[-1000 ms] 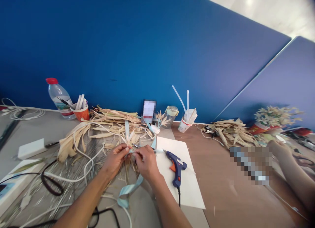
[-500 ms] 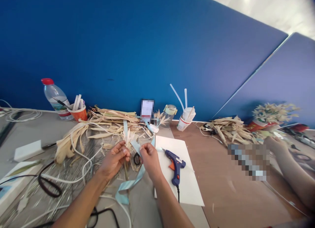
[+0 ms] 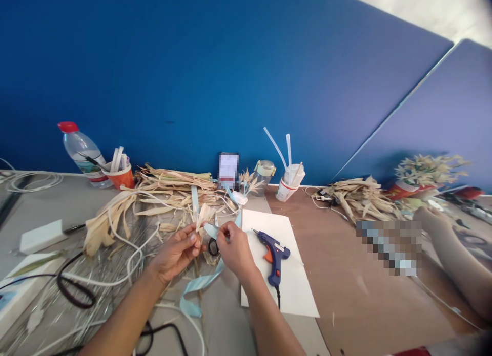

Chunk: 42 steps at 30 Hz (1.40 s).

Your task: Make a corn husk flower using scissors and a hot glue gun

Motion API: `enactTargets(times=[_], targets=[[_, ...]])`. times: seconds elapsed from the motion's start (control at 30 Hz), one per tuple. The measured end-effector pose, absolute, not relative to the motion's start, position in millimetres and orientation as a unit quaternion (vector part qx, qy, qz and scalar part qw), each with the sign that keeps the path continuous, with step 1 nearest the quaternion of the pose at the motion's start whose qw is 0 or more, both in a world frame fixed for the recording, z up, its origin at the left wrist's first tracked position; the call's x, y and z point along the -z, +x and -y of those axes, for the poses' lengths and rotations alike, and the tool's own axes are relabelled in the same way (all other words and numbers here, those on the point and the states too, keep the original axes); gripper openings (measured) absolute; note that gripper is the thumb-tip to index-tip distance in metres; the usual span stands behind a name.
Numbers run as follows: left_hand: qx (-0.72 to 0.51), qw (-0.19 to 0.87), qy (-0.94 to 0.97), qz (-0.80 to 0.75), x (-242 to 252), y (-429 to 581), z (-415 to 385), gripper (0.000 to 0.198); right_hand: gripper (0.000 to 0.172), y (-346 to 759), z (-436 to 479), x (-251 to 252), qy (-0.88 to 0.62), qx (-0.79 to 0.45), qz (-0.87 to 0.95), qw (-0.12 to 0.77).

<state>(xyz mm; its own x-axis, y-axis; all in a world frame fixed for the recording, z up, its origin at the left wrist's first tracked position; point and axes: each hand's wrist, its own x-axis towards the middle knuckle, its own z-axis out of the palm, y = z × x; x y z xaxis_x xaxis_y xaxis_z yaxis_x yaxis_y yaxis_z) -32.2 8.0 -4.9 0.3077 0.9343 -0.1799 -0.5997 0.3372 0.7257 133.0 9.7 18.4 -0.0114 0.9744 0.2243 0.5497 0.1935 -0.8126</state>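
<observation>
My left hand (image 3: pixel 180 252) pinches the base of a pale dried-husk flower (image 3: pixel 203 216), whose petals point upward and whose stem runs down toward the table's front. Close on its right, my right hand (image 3: pixel 235 246) is closed on a light blue ribbon (image 3: pixel 210 230). A long loop of the same ribbon (image 3: pixel 200 283) hangs below between my forearms. Black scissor handles (image 3: pixel 213 247) show between my hands. To the right, a blue glue gun (image 3: pixel 274 256) lies on a white sheet (image 3: pixel 302 289).
Husk strips (image 3: pixel 177 184), white cables (image 3: pixel 132 266) and thin stems surround my left side. At the back stand a bottle (image 3: pixel 82 153), a red cup (image 3: pixel 122 178), a phone (image 3: pixel 228 170), a jar (image 3: pixel 264 175) and a white cup (image 3: pixel 286 188). Another person's arm (image 3: pixel 457 258) rests at right.
The flower has turned slightly in my left hand. My right hand has shifted slightly, with the ribbon still held. A bit of red and grey now shows at the lower right edge.
</observation>
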Motion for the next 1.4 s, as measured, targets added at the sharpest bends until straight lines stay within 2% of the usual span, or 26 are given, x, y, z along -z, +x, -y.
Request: enactTargets(times=[0.23,0.4,0.57,0.73,1.4], targets=[[-0.497,0.768,0.281,-0.289,-1,-34,-6,0.049,0.01,138,-12,-14,-0.603,-0.151,0.711,0.328],[-0.526,0.763,0.273,-0.258,-5,-37,-5,0.056,0.01,143,-16,-15,-0.606,-0.177,0.701,0.331],[-0.5,0.767,0.263,-0.305,-1,-34,-4,0.044,0.011,143,-14,-18,-0.565,-0.26,0.681,0.386],[-0.47,0.78,0.281,-0.304,3,-31,-6,0.031,0.011,142,-13,-20,-0.55,-0.282,0.68,0.394],[-0.47,0.78,0.253,-0.326,7,-30,-10,0.025,0.012,144,-9,-27,-0.542,-0.3,0.683,0.388]])
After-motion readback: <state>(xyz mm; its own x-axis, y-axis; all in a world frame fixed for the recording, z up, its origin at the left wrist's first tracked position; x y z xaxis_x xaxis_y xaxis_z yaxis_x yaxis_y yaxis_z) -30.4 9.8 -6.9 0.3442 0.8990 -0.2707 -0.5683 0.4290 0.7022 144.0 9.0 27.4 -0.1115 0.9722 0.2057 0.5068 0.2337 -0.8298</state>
